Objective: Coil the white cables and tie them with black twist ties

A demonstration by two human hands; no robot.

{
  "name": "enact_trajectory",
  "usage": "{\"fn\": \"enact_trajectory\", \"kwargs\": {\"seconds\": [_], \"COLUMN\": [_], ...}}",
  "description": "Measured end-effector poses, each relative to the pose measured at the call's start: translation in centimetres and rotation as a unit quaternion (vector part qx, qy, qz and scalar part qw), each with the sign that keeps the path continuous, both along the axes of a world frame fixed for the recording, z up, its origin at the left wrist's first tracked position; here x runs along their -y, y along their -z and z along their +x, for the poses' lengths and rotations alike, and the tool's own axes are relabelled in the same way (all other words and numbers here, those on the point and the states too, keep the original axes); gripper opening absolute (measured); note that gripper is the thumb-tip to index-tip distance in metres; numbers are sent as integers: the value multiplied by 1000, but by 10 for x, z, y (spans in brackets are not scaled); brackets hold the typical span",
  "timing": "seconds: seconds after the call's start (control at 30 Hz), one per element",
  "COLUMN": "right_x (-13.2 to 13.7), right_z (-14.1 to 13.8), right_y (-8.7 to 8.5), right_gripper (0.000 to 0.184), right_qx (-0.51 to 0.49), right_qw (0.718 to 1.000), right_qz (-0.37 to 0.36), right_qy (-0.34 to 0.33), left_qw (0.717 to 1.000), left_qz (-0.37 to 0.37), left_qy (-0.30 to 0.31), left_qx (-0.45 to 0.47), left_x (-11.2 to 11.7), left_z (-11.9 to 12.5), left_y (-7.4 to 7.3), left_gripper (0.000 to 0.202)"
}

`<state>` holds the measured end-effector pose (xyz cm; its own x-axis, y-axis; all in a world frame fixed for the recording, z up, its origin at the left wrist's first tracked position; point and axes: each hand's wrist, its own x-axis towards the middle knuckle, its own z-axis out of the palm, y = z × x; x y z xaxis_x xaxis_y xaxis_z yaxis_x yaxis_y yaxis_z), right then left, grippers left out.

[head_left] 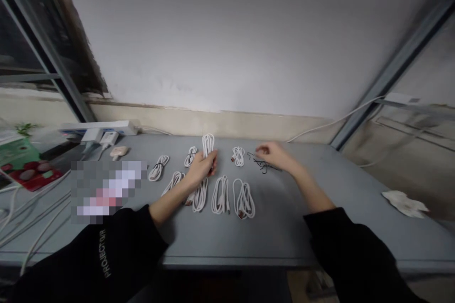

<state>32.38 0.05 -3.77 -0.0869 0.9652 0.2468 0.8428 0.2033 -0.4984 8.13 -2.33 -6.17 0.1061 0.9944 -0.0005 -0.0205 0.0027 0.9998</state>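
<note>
My left hand (pixel 203 166) is closed around a coiled white charging cable (pixel 208 143), lifted upright above the table. Over to the right, my right hand (pixel 273 154) has its fingers pinched, with a thin black twist tie (pixel 250 155) at the fingertips. Just below it lies a loose pile of black twist ties (pixel 265 166). Bundled white cables lie near the left hand: one at the left (pixel 159 168), one behind the hand (pixel 191 156) and one toward the right hand (pixel 238 156). Several looser cable coils (pixel 221 195) form a front row, partly hidden by my left forearm.
A power strip (pixel 103 127) with plugged-in chargers stands at the back left, near a beige plug (pixel 118 152). White cords and a red-and-green box (pixel 33 170) fill the left side. A crumpled tissue (pixel 405 203) lies at the right. Metal posts and a wall bound the table (pixel 277 236).
</note>
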Motion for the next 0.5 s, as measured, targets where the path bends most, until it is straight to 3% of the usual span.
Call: {"fn": "enact_trajectory", "kwargs": {"seconds": [0.03, 0.13, 0.33, 0.5], "right_x": [-7, -17, -21, -23], "right_z": [0, 3, 10, 7], "right_y": [12, 34, 47, 53], "right_gripper": [4, 2, 16, 19], "right_qx": [19, 63, 57, 64], "right_qw": [999, 997, 997, 997], "right_qz": [-37, -38, -44, 4], "right_qy": [-1, 29, 35, 36], "left_qw": [1000, 1000, 1000, 999], "left_qz": [2, 9, 10, 24], "left_qy": [-2, 2, 0, -2], "left_qx": [-6, -19, -19, -41], "left_x": [0, -1, 1, 1], "left_z": [0, 0, -2, -4], "left_y": [1, 1, -2, 0], "left_gripper": [38, 42, 44, 48]}}
